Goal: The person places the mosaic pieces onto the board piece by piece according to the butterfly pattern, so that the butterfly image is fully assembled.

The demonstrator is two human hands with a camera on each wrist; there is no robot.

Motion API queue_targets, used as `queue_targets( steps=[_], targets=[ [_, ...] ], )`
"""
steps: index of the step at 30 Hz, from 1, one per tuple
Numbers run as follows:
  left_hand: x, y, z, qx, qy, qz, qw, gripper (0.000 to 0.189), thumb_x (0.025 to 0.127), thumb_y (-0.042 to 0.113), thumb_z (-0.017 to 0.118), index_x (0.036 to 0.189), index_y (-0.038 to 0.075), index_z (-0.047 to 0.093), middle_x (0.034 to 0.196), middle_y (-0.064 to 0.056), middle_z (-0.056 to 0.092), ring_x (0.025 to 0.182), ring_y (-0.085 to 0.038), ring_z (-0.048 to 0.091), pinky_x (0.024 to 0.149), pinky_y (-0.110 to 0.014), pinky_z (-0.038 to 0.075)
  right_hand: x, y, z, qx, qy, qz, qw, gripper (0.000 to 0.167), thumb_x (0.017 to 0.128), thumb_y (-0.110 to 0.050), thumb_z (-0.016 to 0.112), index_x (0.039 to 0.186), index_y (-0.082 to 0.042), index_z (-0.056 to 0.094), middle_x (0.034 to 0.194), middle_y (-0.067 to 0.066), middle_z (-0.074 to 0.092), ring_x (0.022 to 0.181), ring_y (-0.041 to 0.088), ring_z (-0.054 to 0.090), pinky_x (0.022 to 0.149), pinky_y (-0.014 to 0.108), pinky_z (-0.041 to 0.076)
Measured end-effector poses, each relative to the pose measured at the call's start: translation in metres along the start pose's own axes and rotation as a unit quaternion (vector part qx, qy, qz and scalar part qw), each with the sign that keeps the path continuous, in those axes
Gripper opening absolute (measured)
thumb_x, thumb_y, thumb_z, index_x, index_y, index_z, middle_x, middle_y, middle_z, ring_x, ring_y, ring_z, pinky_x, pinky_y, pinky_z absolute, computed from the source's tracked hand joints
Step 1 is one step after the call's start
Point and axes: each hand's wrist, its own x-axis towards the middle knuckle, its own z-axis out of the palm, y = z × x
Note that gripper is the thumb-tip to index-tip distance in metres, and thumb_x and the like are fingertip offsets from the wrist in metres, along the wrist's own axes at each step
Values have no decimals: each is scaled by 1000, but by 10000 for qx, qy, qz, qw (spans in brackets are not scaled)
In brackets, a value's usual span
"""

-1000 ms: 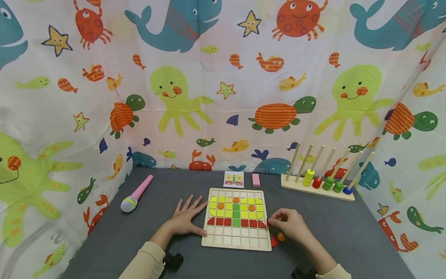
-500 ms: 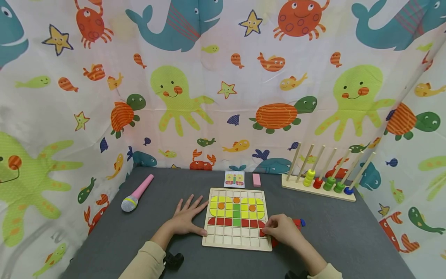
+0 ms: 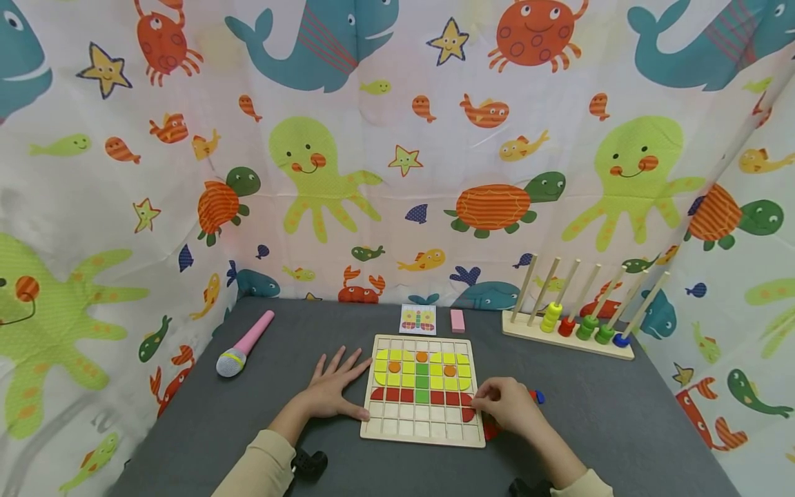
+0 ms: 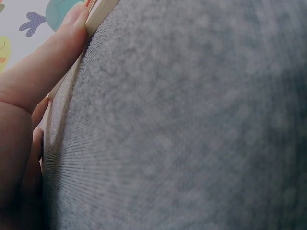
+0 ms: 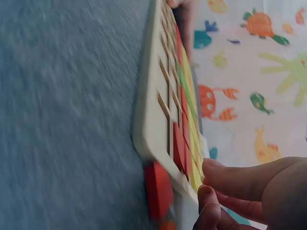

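A wooden grid board point(image 3: 411, 429) lies on the table, with yellow, orange, green and red tiles in its cells. My left hand point(image 3: 332, 392) rests with spread fingers along the board's left side; its thumb point(image 4: 62, 52) touches the edge in the left wrist view. My right hand point(image 3: 506, 404) is at the right edge, thumb and fingertips close together, with no piece visible between them in the right wrist view. Just beside those fingertips, a rounded red tile point(image 3: 468, 415) sits in a cell below the red row. Another red piece point(image 5: 158, 189) lies off the board, partly hidden in the head view.
A picture card point(image 3: 418, 319) and a pink block point(image 3: 457, 321) lie behind the board. On the left is a toy microphone point(image 3: 239, 352); a peg abacus point(image 3: 568, 335) stands at the back right. A blue piece point(image 3: 540, 397) shows behind the right hand.
My right hand carried a red tile leftward onto the board, and the tile now sits in a cell. The fingers then drew slightly up and away from it. My left hand stays put.
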Motion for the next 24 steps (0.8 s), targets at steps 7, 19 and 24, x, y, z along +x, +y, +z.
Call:
queue_targets(
  steps=[7,19,24],
  targets=[
    [0,0,0,-23,-4,-16,10000,117,66,80,74,161,36,24,171,0,11,157,-36,-8,117,-68,-13,-6,21,-19,61,-2,-53,10000,10,86,-18,81,91,-12,75,75,-1,63,67,15,54,58,28,44],
    [0,0,0,19,-29,-9,10000,117,66,81,73,161,36,23,171,1,12,157,-35,-7,117,-68,-12,-13,49,-31,-603,-520,-217,9966,23,74,-24,90,93,-23,78,90,-2,60,84,17,52,72,33,44],
    [1,-1,1,56,-53,-44,10000,118,65,83,72,161,38,21,171,3,10,157,-33,-8,118,-67,-13,-10,44,-33,-363,-276,-173,9988,18,77,-22,88,85,-16,72,80,-1,60,74,17,53,64,30,43]
  ],
)
